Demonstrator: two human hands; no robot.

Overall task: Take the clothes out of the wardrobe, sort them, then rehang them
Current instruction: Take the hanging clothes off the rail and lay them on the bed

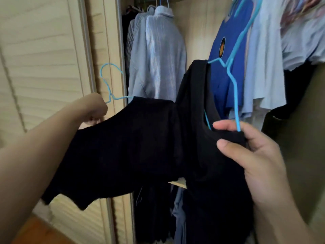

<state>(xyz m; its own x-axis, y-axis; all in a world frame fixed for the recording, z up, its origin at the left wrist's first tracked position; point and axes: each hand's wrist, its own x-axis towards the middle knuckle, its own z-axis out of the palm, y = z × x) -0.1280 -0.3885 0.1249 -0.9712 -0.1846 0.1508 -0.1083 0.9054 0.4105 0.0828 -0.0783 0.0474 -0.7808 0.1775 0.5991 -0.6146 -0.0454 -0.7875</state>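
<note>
- Between the two hands, in front of the open wardrobe, two dark garments on thin light-blue wire hangers are held up off the rail.
- Her or his left hand is a closed fist; its grip is tight on the neck of the first light-blue wire hanger, just below the hook, which stands up above the knuckles.
- Hanging away from that grip toward the right is a black short-sleeved top, tilted, its sleeve drooping low beneath the forearm.
- The right hand pinches the collar edge of a second black knit garment, thumb in front, fingers curled behind, with the lower wire of the second light-blue hanger caught in the same grip.
- Above that grip the second hanger runs steeply up to the right; I cannot tell whether its hook is on the rail or free.
- Beyond both grips, left on the rail, are a pale blue striped collared shirt, a royal-blue jersey with a round badge and pale light-blue tops; more dark clothes hang below.
- Beside the left fist stands the cream louvred wardrobe door.
- By the look of it, the taking-out step is in hand: much remains hanging, so sorting has hardly begun.
- Next, I judge, the second hanger must come clear of the rail and neighbouring clothes, then both pieces want carrying off together, kept level enough that the black top does not slide off its wire.
</note>
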